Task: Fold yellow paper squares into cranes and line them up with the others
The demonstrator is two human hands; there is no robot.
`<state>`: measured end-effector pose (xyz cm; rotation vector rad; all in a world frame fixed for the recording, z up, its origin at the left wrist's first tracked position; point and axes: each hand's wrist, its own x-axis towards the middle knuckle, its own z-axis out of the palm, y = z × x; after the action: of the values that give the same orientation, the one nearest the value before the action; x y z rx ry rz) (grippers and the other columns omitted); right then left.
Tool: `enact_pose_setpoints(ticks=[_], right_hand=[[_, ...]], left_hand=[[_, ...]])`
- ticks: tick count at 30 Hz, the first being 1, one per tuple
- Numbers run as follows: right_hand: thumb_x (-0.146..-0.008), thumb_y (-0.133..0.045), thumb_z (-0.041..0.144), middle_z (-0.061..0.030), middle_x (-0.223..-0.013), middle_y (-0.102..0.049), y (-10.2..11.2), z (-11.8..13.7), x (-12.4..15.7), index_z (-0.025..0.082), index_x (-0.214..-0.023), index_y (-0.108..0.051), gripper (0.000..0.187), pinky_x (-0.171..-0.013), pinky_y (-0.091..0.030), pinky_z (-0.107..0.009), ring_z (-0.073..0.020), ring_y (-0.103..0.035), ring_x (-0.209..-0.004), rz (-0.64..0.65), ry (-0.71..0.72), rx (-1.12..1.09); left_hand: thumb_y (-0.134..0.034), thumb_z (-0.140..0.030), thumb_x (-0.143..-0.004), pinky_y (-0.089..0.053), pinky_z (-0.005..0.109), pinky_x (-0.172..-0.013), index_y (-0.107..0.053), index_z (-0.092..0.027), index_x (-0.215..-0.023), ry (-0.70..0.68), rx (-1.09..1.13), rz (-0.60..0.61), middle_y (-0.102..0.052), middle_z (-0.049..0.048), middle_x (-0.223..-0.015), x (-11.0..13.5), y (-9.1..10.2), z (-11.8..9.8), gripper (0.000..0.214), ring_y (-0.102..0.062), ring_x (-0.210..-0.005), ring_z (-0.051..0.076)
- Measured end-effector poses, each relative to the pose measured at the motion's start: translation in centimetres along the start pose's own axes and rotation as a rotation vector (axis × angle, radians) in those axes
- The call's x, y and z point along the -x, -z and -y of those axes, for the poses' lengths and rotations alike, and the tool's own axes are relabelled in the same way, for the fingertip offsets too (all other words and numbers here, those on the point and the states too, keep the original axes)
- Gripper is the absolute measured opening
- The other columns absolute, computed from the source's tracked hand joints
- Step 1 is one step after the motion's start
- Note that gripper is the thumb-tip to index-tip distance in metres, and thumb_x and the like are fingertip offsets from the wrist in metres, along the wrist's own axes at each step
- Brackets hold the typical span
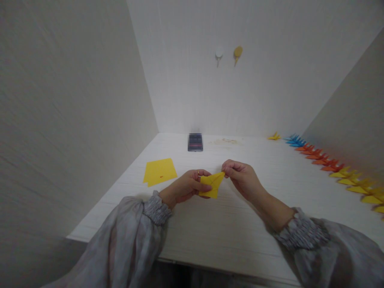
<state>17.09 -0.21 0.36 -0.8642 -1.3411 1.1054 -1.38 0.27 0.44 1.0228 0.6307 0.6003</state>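
Note:
A small folded piece of yellow paper [212, 185] is held just above the white table [210, 236], near its middle. My left hand [187, 186] grips the paper's left side, fingers curled round it, a ring on one finger. My right hand [241, 176] pinches the paper's upper right tip between thumb and fingers. Both wrists wear gathered grey sleeves.
A stack of flat yellow sheets [159, 171] lies at the left. A dark phone [195, 142] lies at the back. Along the right edge runs a row of folded paper figures: yellow [355, 179], orange-red [318, 157], blue [295, 140], and a lone yellow one [274, 137]. Walls close in on three sides.

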Motion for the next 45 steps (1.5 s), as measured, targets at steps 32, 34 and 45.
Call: enact_pose_setpoints(ticks=[32,34,45], right_hand=[[-0.078,-0.045,0.013,-0.0067,-0.077,-0.060,-0.8,0.5,1.0,0.019,-0.079,-0.061,0.017,-0.070,-0.038,-0.035,-0.0173,-0.050,-0.075,0.071,0.833,1.180],[-0.078,-0.044,0.010,-0.0068,-0.080,-0.058,-0.9,0.6,1.1,0.020,-0.082,-0.061,0.021,-0.069,-0.038,-0.035,-0.0179,-0.049,-0.078,0.115,0.864,1.179],[-0.076,-0.052,0.032,-0.0036,-0.071,-0.058,-2.1,-0.6,0.9,0.018,-0.083,-0.051,0.016,-0.059,-0.042,-0.028,-0.0158,-0.055,-0.066,-0.133,0.169,0.699]], left_hand=[[-0.054,-0.043,-0.072,-0.045,0.027,-0.069,-0.059,-0.011,-0.082,-0.200,0.047,-0.139,-0.062,0.0076,-0.078,-0.9,-0.5,0.0,0.034,-0.058,-0.070,0.013],[-0.062,-0.034,-0.068,-0.045,0.026,-0.071,-0.059,-0.012,-0.085,-0.223,0.024,-0.136,-0.063,0.0070,-0.083,-0.9,-0.5,0.0,0.028,-0.059,-0.072,0.013],[-0.066,-0.022,-0.062,-0.046,0.026,-0.068,-0.049,-0.013,-0.086,-0.318,-0.027,-0.289,-0.063,0.0043,-0.081,-1.2,-0.2,0.3,0.031,-0.060,-0.071,0.012]])
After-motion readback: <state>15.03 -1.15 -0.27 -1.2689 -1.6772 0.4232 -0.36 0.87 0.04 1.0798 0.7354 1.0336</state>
